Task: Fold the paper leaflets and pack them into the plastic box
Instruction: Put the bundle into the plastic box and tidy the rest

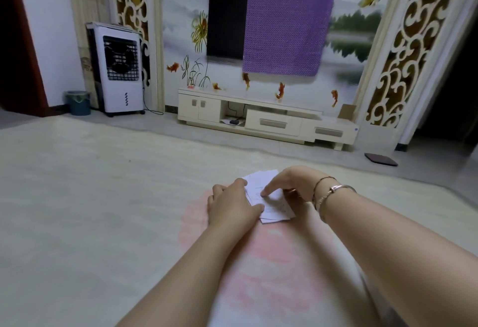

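White paper leaflets (271, 202) lie in a small overlapping stack on the pale carpet (77, 197), just below the middle of the frame. The left hand (231, 206) rests flat on their left edge, fingers loosely spread. The right hand (292, 181) arches over them, one fingertip (263, 192) pressing the top sheet.

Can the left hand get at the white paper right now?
Probably yes. The left hand already rests on the near left edge of the white paper, and the right hand presses only its middle, so nothing blocks it.
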`<action>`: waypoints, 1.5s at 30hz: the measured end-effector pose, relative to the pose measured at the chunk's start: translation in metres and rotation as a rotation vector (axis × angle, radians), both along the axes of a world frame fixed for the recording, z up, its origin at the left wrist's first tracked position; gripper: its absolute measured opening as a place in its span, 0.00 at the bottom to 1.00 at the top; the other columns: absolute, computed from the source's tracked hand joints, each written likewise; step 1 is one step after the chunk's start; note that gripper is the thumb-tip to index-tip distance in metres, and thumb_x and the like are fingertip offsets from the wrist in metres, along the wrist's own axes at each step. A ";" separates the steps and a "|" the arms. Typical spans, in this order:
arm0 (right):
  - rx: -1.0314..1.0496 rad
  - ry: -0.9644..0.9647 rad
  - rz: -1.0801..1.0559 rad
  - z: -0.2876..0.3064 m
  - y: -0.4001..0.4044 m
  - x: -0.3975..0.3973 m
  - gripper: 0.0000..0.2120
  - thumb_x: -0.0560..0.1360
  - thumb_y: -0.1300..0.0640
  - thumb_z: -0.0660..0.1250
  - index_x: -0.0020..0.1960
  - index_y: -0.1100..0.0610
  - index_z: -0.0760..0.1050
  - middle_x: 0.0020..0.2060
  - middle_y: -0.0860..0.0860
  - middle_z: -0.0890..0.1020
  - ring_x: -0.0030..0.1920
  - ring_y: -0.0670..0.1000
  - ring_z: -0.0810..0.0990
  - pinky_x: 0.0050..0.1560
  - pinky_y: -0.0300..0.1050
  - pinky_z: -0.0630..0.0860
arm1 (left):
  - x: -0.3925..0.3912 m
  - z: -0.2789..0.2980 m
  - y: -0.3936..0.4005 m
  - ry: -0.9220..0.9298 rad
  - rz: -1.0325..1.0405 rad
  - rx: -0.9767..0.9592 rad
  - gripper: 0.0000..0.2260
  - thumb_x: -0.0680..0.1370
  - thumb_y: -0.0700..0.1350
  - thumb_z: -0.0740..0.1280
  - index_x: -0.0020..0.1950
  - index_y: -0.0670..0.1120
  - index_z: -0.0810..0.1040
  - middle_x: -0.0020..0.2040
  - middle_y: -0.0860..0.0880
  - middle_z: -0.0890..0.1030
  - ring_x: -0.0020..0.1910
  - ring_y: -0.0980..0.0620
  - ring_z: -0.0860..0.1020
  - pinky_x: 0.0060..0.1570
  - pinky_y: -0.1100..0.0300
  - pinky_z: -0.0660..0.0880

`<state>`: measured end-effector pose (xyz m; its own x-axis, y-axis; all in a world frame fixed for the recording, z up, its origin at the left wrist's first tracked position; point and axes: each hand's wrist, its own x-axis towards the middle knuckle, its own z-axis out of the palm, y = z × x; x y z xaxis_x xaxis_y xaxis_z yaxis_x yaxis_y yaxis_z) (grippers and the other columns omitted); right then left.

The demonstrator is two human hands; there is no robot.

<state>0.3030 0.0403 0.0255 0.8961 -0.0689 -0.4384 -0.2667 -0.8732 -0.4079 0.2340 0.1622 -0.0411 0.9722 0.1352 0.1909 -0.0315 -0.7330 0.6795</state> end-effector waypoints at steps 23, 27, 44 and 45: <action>-0.252 -0.426 0.490 0.023 0.012 -0.093 0.09 0.71 0.63 0.58 0.50 0.57 0.71 0.47 0.54 0.75 0.47 0.54 0.74 0.34 0.41 0.69 | -0.011 0.023 0.027 -0.088 0.133 -0.650 0.11 0.75 0.50 0.69 0.51 0.45 0.75 0.46 0.52 0.76 0.47 0.52 0.74 0.44 0.61 0.66; -0.133 -0.397 0.417 0.008 -0.001 -0.098 0.09 0.71 0.66 0.56 0.38 0.54 0.63 0.37 0.49 0.70 0.44 0.53 0.71 0.30 0.37 0.65 | -0.015 0.021 0.017 -0.170 0.210 -0.684 0.10 0.76 0.51 0.69 0.44 0.46 0.73 0.39 0.54 0.74 0.43 0.51 0.73 0.41 0.60 0.65; -0.022 -0.792 0.197 0.076 -0.211 -0.188 0.09 0.76 0.65 0.60 0.52 0.55 0.73 0.50 0.50 0.77 0.50 0.52 0.76 0.47 0.49 0.79 | -0.092 0.107 -0.144 -0.199 -0.493 -0.494 0.11 0.76 0.34 0.63 0.45 0.51 0.70 0.46 0.49 0.77 0.43 0.53 0.76 0.34 0.65 0.71; -0.041 -0.788 0.183 0.073 -0.225 -0.193 0.09 0.76 0.65 0.60 0.51 0.53 0.73 0.49 0.50 0.77 0.50 0.52 0.77 0.47 0.51 0.79 | -0.095 0.106 -0.157 -0.191 -0.500 -0.465 0.11 0.75 0.34 0.64 0.44 0.51 0.71 0.46 0.48 0.77 0.43 0.52 0.76 0.33 0.65 0.71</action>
